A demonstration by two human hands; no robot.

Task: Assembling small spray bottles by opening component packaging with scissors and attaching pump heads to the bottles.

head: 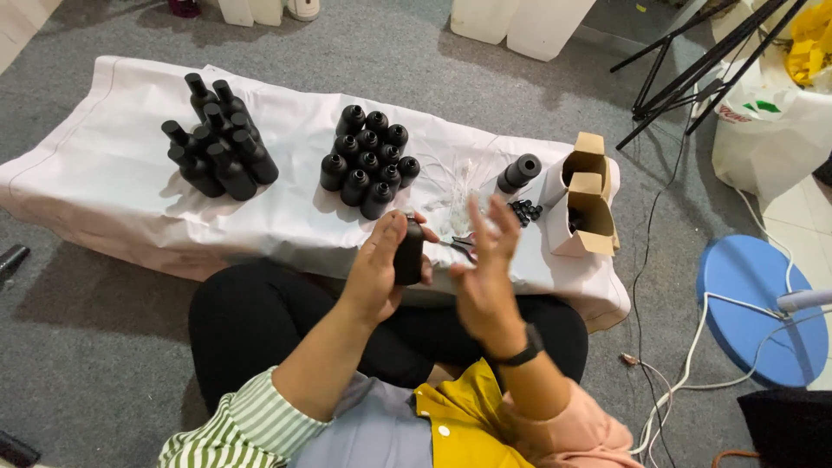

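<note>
the left hand [377, 264] is grasping a black bottle [408, 253], fingers wrapped around its side, holding it upright above the near edge of the worktop [113, 165], which is draped in a pale cloth. the right hand [485, 273] is hovering just beside the bottle, fingers released and spread, blurred, gripping nothing; a dark band is sitting on its wrist. behind the hands a cluster of capped bottles [368, 160] is standing on the cloth, and well apart to the left a second group of bottles [218, 139] is standing. to the right one bottle [518, 173] is lying tilted near a heap of small black caps [524, 211], just beside two open cardboard boxes [588, 204].
</note>
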